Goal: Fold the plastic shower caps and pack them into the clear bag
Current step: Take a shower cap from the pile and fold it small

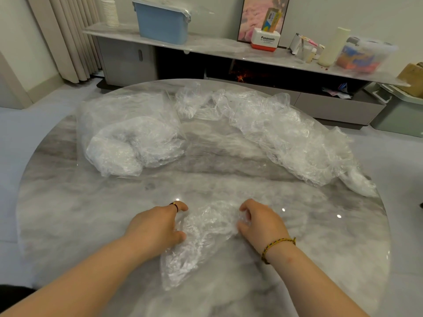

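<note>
Shower cap [201, 239] lies crumpled on the marble-patterned round tabletop [91, 225], close to the near edge, between our two hands. Our left hand [158, 225] sits on the cap's left side, fingers curled down into the plastic and thumb pressed against its edge; a dark ring [175, 205] shows on one finger. Our right hand [263, 223] grips the cap's right side, fingers bent inward and bunching the film against the thumb; a braided bracelet [277, 244] circles that wrist. The cap's lower part trails toward us, down and to the left, flat on the surface. We note the clear bag [128, 138] on the far left of the tabletop, well apart from the hands, lying on its side with a curved roll of white-looking film inside; how many caps it holds we cannot tell. A long loose pile of caps [286, 133] runs across the far side and down the right side of the tabletop, its last piece near the right rim. Behind the tabletop a long low shelf [206, 45] against the wall carries a blue bin [162, 24], a stack of paper cups [110, 11] and a white and red Panasonic box [266, 40].
</note>
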A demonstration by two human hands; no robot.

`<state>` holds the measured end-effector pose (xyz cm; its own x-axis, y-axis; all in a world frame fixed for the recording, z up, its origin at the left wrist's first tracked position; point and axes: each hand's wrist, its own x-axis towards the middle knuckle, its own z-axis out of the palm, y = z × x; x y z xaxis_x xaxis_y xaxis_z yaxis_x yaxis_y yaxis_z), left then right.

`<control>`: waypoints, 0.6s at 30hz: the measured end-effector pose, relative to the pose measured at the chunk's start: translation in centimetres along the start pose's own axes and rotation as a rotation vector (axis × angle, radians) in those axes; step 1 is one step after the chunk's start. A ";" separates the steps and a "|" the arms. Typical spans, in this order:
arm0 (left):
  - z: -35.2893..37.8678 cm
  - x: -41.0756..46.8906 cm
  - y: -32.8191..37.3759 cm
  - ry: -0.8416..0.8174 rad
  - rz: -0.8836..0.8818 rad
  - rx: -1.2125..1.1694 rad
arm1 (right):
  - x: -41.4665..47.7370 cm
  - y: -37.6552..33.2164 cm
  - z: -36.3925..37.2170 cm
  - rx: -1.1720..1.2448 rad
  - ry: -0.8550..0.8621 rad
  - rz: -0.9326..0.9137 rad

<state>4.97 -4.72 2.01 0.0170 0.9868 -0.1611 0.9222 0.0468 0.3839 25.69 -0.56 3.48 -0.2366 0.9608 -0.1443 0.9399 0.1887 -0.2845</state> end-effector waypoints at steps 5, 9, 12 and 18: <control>0.0 -0.8 0.9 0.035 0.135 0.140 | 0.2 -1.2 2.8 0.058 0.653 -0.381; 0.1 0.0 -0.2 0.080 0.030 0.033 | -2.2 -4.3 3.5 0.153 0.445 -0.808; -0.2 -0.1 -0.6 0.077 0.041 -0.013 | -3.5 -5.0 5.0 -0.027 0.281 -0.861; -0.5 -0.2 -0.7 0.213 0.238 -0.119 | -2.6 -4.6 5.3 -0.031 0.255 -0.737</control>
<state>4.09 -4.87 2.27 0.1339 0.9818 0.1346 0.8501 -0.1836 0.4935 20.68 -4.98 0.19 -0.7419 0.6020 0.2953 0.5698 0.7982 -0.1954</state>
